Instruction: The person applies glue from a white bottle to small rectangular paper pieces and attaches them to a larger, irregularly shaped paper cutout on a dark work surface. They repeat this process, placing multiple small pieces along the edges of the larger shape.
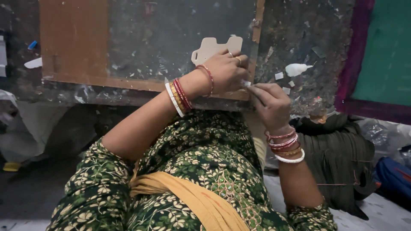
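Our desk (299, 38) is a dark, scrap-littered slab with a brown-framed board (72, 42) on it. At the board's near right corner lies a cream cut-out (214, 46), long axis along the board's near edge, notches pointing away from us. Our left hand (226, 70) is nearer it, fingers curled over its near edge, wrist bent in from the left. Our right hand (270, 102) sits just right and nearer us, its grip narrow, pinching a tiny white scrap (246, 84) between the two hands, touching both.
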